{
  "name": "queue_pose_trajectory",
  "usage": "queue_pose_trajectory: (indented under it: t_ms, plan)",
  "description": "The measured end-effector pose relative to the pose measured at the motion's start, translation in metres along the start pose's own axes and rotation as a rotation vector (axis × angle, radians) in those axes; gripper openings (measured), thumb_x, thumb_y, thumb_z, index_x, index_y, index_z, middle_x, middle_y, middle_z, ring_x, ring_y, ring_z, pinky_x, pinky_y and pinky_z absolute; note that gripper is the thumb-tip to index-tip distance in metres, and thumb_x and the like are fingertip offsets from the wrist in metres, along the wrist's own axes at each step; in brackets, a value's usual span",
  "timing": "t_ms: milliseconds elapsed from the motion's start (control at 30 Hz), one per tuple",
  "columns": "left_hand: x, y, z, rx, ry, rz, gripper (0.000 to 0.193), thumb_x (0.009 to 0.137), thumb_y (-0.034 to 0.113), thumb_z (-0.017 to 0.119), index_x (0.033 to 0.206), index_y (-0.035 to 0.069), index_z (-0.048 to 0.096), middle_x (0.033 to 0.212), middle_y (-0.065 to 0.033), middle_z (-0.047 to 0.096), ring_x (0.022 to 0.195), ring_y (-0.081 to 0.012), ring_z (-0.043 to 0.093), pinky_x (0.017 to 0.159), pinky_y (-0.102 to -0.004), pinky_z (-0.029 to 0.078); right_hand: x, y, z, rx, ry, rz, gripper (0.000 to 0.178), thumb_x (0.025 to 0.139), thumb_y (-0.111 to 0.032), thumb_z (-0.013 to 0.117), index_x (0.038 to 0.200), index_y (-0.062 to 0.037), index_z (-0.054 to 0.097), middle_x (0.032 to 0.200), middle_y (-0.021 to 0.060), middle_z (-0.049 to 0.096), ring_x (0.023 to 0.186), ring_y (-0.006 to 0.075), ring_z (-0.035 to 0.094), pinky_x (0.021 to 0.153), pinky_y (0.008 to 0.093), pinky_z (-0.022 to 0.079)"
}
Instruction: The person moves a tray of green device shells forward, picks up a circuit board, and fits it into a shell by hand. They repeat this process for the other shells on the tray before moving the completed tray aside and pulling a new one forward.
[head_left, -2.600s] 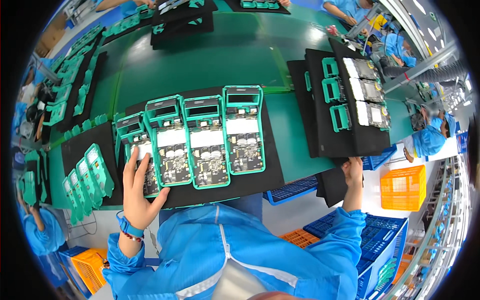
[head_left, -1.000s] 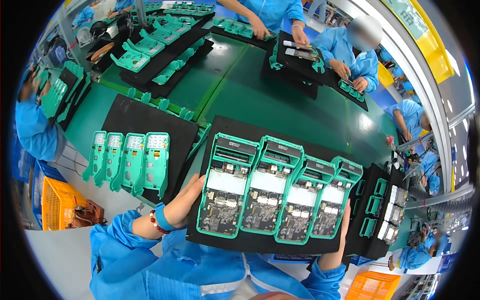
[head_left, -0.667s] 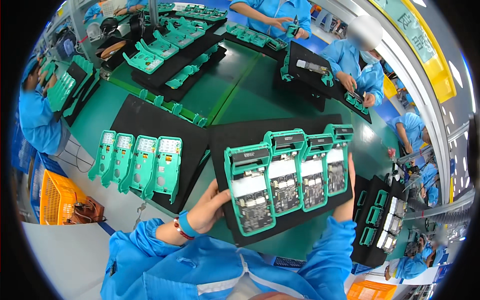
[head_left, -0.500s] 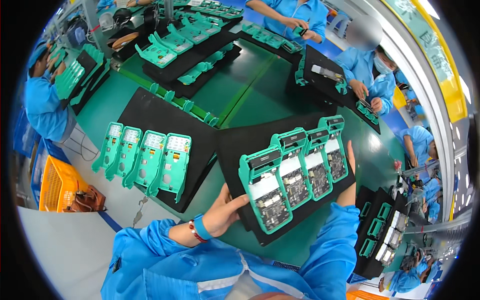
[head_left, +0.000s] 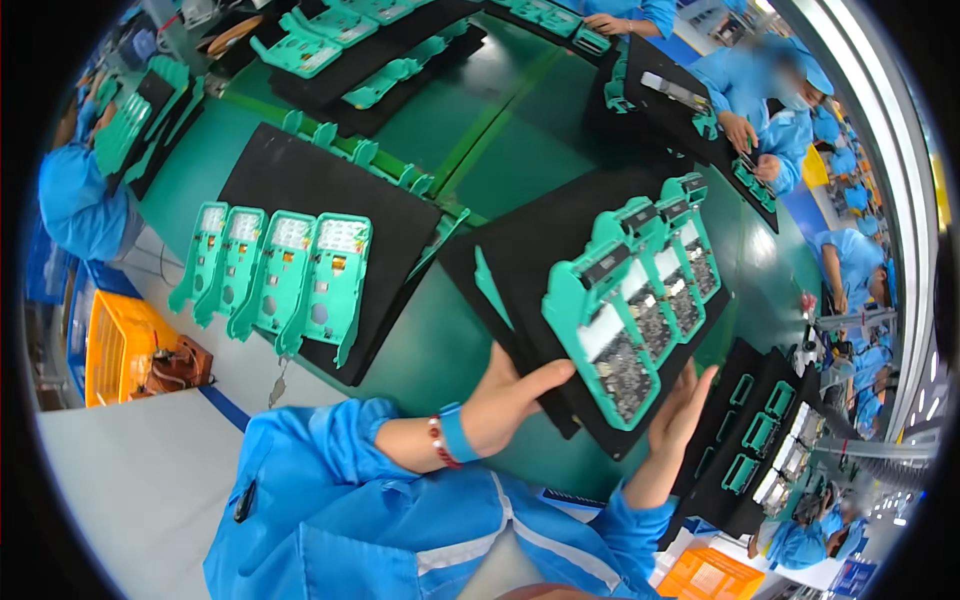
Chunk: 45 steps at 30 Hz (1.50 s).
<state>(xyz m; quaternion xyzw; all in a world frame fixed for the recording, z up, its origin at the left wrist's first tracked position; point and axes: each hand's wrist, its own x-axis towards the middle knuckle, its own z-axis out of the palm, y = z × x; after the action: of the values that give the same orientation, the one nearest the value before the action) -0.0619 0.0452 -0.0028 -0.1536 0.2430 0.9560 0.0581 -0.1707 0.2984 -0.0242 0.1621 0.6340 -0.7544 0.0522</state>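
Observation:
A black foam board [head_left: 530, 240] lies tilted in front of me. It bears a row of several green plastic housings [head_left: 585, 320] with dark circuit boards [head_left: 627, 385] in them. My left hand [head_left: 510, 400] grips the board's near left edge, thumb on top and the other fingers hidden beneath. At the near right edge, my right hand [head_left: 680, 412] holds the board from below, its thumb raised off the surface. Under this board another one shows, with part of a green piece [head_left: 492, 288] on it.
To the left, a second black board [head_left: 385, 225] carries several green housings [head_left: 290, 270]. More boards with green parts [head_left: 755, 435] stand at the right. An orange basket [head_left: 125, 345] sits at the far left. Co-workers in blue [head_left: 775, 110] work across the green table [head_left: 520, 160].
The board with the circuit-filled housings has turned and tilted, shifting right. My left hand has moved right with it. My right hand has slid from its right side to the near edge.

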Motion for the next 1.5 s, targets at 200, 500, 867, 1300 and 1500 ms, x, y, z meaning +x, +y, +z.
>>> queue_pose_trajectory:
  t_ms: [200, 500, 867, 1300, 1500]
  plan:
    - [0.016, -0.043, -0.007, 0.096, 0.009, -0.333, 0.090, 0.094, 0.028, 0.069, 0.155, 0.017, 0.003, 0.156, -0.0088, 0.030, 0.139, -0.0292, 0.041, 0.107, -0.0527, 0.045, -0.012, -0.005, 0.026, 0.232, -0.179, 0.140, 0.059, 0.101, -0.050, 0.049, 0.137, -0.0025, 0.053, 0.127, 0.0133, 0.064, 0.104, 0.0250, 0.068, 0.091, 0.0356, 0.055]
    - [0.049, -0.041, -0.013, 0.157, -0.025, -0.373, 0.090, 0.091, 0.047, 0.069, 0.139, -0.007, 0.015, 0.143, -0.0220, 0.037, 0.113, -0.0347, 0.065, 0.087, -0.0446, 0.058, 0.068, -0.006, 0.030, 0.039, -0.170, 0.109, 0.060, 0.095, -0.049, 0.060, 0.134, -0.0035, 0.056, 0.128, 0.0099, 0.063, 0.109, 0.0201, 0.064, 0.096, 0.0322, 0.050]
    - [0.104, -0.026, -0.033, 0.000, -0.054, -0.192, 0.052, 0.093, 0.039, 0.064, 0.132, 0.010, 0.046, 0.122, -0.0114, 0.051, 0.115, -0.0238, 0.058, 0.097, -0.0341, 0.047, 0.078, -0.039, 0.123, -0.143, -0.242, 0.012, 0.061, 0.098, -0.050, 0.057, 0.133, -0.0006, 0.056, 0.122, 0.0126, 0.066, 0.102, 0.0204, 0.067, 0.089, 0.0335, 0.054]
    - [0.103, -0.015, -0.039, 0.192, -0.088, -0.196, 0.044, 0.092, 0.042, 0.069, 0.120, 0.008, 0.060, 0.116, -0.0017, 0.057, 0.108, -0.0190, 0.060, 0.087, -0.0316, 0.047, 0.073, 0.001, 0.071, -0.227, -0.131, -0.261, 0.059, 0.103, -0.042, 0.053, 0.139, 0.0036, 0.048, 0.133, 0.0116, 0.059, 0.121, 0.0196, 0.057, 0.103, 0.0357, 0.043]
    - [0.075, -0.001, -0.056, 0.343, 0.104, -0.046, 0.032, 0.106, 0.026, 0.047, 0.121, -0.001, 0.043, 0.127, -0.0219, 0.061, 0.115, -0.0289, 0.063, 0.100, -0.0390, 0.051, 0.030, 0.011, 0.060, -0.158, -0.236, -0.017, 0.073, 0.099, -0.046, 0.059, 0.151, -0.0018, 0.033, 0.140, 0.0115, 0.052, 0.124, 0.0237, 0.051, 0.107, 0.0465, 0.039]
